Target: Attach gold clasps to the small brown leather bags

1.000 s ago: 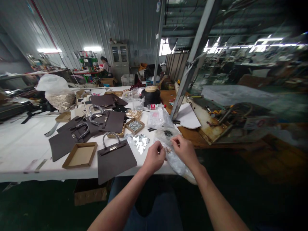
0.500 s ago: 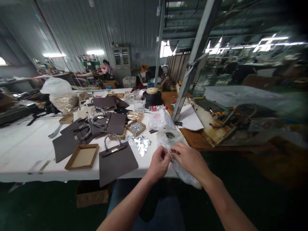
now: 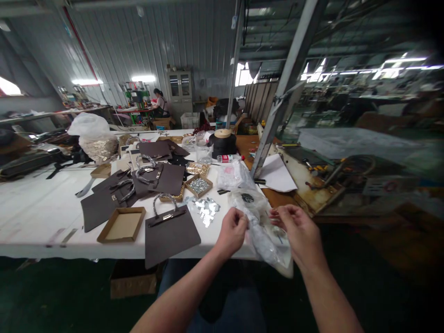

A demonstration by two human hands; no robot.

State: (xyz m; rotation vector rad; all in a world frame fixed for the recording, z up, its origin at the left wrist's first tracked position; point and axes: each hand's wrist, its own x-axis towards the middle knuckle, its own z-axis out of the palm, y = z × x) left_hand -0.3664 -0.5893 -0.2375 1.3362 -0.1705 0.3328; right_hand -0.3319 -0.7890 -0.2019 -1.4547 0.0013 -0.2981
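My left hand (image 3: 233,230) is closed on the edge of a clear plastic bag (image 3: 264,233) that hangs over the front edge of the white table (image 3: 34,208). My right hand (image 3: 301,232) pinches the bag's other side, so the bag stretches between both hands. Small metal pieces show dimly inside the bag. A dark brown bag panel with a handle (image 3: 169,231) lies just left of my left hand, and a heap of silver metal pieces (image 3: 206,209) lies beyond it.
An open cardboard tray (image 3: 121,224), more brown panels (image 3: 104,203), small boxes of metal fittings (image 3: 198,185), a black thread spool (image 3: 224,142) and plastic bags (image 3: 233,175) crowd the table. A metal post (image 3: 277,106) rises at right. A person sits working far back (image 3: 160,102).
My hands have pulled apart, the right one moving right, spreading the plastic bag between them. The view has tilted slightly.
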